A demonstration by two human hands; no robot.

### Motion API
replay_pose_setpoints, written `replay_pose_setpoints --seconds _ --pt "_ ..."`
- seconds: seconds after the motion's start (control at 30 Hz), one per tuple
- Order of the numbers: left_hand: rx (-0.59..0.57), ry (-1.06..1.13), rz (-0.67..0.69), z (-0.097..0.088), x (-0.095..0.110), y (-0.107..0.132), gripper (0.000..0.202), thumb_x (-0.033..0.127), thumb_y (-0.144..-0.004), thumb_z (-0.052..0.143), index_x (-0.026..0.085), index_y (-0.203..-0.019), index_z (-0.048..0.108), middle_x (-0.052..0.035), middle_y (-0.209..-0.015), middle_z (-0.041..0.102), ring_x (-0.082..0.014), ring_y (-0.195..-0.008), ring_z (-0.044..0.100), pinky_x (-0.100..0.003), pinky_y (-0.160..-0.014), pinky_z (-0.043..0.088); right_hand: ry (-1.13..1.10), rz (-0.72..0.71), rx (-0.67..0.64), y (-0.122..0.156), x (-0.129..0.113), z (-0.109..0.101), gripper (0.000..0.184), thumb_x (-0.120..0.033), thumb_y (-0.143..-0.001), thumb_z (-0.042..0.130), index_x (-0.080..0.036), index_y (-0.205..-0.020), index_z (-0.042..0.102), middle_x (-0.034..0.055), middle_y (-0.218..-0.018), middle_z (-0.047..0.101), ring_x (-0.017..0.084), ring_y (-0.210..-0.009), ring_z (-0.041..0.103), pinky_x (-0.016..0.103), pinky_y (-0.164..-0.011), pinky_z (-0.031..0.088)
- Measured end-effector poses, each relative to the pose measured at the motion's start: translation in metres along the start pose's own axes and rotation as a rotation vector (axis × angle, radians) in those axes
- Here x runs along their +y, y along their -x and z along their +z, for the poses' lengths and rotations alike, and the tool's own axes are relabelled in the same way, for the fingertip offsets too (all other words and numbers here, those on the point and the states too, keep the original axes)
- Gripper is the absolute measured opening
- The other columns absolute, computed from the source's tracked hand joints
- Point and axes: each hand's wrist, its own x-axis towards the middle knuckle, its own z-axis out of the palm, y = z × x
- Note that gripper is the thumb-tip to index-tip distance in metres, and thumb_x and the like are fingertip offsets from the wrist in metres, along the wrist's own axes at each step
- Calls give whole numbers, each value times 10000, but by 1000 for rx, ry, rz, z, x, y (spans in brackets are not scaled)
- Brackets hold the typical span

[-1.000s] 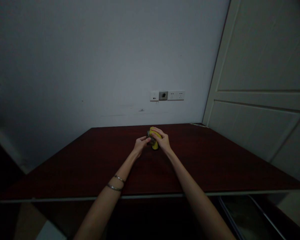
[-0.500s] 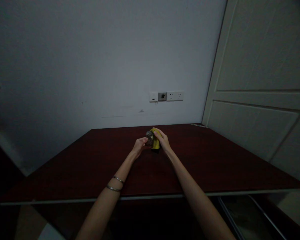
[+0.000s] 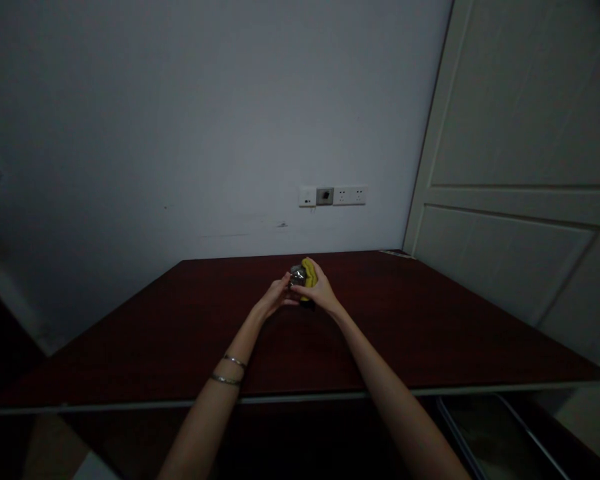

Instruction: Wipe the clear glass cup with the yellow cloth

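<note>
Above the far middle of the dark red table [image 3: 180, 333], my left hand [image 3: 275, 298] is closed around the side of a small shiny, glassy object [image 3: 297, 274]. Its exact kind is too small and dim to make out. My right hand [image 3: 323, 292] grips a yellow cloth [image 3: 309, 271], pressing it against the right side of that object. A dark patch shows just below the cloth. The fingers of both hands partly hide the object's lower part.
A pale wall stands behind the table, with a row of sockets [image 3: 350, 195] and a switch plate [image 3: 307, 196]. To the right is a white panelled door [image 3: 510, 260]. An open drawer [image 3: 500, 433] shows under the table's front edge at the right.
My right hand has shifted its fingers lower and around the front of the glassy object, with the cloth bunched closer. My left hand has turned slightly, its fingers now lower along the object.
</note>
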Motion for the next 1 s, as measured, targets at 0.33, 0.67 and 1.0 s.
replay_pose_setpoints --seconds 0.33,0.67,1.0 --pt "-149 -297 136 -8 6 7 700 321 -548 742 179 -1175 464 -112 -1069 588 -196 -810 609 -261 -603 493 -53 177 110 -2 -15 6 812 -308 -479 753 -140 -1207 435 148 -1224 499 247 -1095 502 389 -963 372" --pt "2 -243 326 2 4 0 592 174 -467 776 103 -1015 562 -96 -1002 632 -206 -913 583 -326 -840 435 27 138 45 1 -5 4 782 -326 -489 755 -162 -1193 458 131 -1208 518 228 -1086 510 377 -964 369" --pt "101 -214 342 11 4 2 650 169 -468 780 119 -1063 521 -105 -1066 608 -206 -945 579 -360 -876 433 12 22 125 -5 -12 -4 356 -419 -694 592 -190 -959 656 65 -1093 620 216 -1050 545 381 -954 382"
